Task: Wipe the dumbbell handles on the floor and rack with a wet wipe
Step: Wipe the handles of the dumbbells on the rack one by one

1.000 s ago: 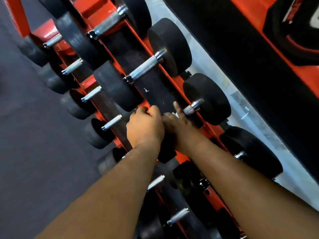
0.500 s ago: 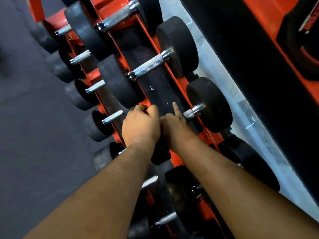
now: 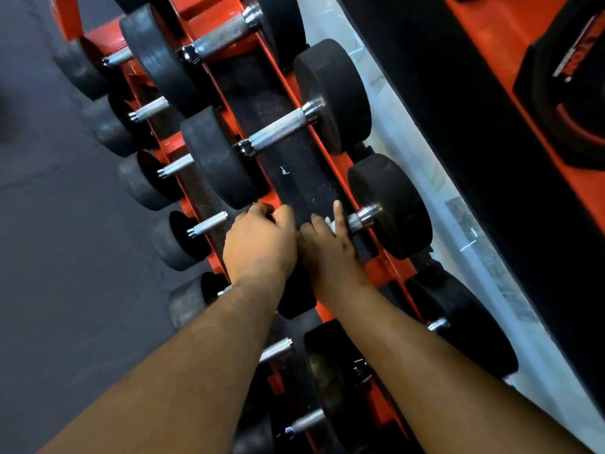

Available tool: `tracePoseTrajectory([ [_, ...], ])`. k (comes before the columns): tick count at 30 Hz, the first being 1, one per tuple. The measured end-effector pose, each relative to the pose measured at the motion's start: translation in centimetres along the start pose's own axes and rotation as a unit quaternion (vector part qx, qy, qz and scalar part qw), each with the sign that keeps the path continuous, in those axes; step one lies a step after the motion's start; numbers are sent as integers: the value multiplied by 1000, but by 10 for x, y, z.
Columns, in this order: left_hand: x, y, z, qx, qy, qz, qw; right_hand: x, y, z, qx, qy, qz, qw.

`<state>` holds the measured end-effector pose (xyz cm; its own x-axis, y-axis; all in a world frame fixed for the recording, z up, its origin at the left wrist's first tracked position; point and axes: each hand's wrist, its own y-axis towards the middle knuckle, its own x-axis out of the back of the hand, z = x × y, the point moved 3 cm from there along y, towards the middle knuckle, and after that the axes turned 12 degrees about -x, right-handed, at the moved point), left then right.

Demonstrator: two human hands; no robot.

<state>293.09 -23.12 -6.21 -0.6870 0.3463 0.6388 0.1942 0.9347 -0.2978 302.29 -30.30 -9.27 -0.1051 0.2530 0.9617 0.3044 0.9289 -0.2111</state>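
A gym's weights area: a tiered red steel rack (image 3: pixel 281 77) carries rows of black rubber-headed dumbbells with knurled chrome handles (image 3: pixel 278 129), standing on dark grey rubber flooring (image 3: pixel 49 257).

Open black shelf strip (image 3: pixel 294 165) between crowding dumbbell heads (image 3: pixel 330 93).

Two bare forearms are seen, no sleeve, watch or glove being worn on the left hand (image 3: pixel 260 245) or the right hand (image 3: pixel 329 253).

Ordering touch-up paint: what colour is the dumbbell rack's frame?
Red-orange, seen in the head view on the rack.
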Motion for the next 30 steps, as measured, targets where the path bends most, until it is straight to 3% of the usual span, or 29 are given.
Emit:
tracePoseTrajectory([
  [5,-1,1,0,3,3,2,1000,-11,-44,-14,23,-17,-57,998],
  [12,1,0,-2,-5,3,1,1000,-8,13,7,46,-66,-3,997],
  [14,0,0,-1,-5,2,0,1000,-8,4,-1,46,-23,-38,998],
  [17,0,0,-1,-5,1,-1,1000,-8,-31,-17,19,17,-149,989],
  [22,0,1,-1,0,9,3,1000,-7,-18,-13,-8,-25,-116,993],
  [25,1,-1,-3,-2,8,3,1000,4,10,-11,-14,7,-91,996],
  [28,0,-1,-2,-2,7,1,1000,-4,-2,-27,10,61,-91,994],
  [30,0,0,-2,-5,5,-2,1000,-11,-24,-37,-7,36,-122,992],
])
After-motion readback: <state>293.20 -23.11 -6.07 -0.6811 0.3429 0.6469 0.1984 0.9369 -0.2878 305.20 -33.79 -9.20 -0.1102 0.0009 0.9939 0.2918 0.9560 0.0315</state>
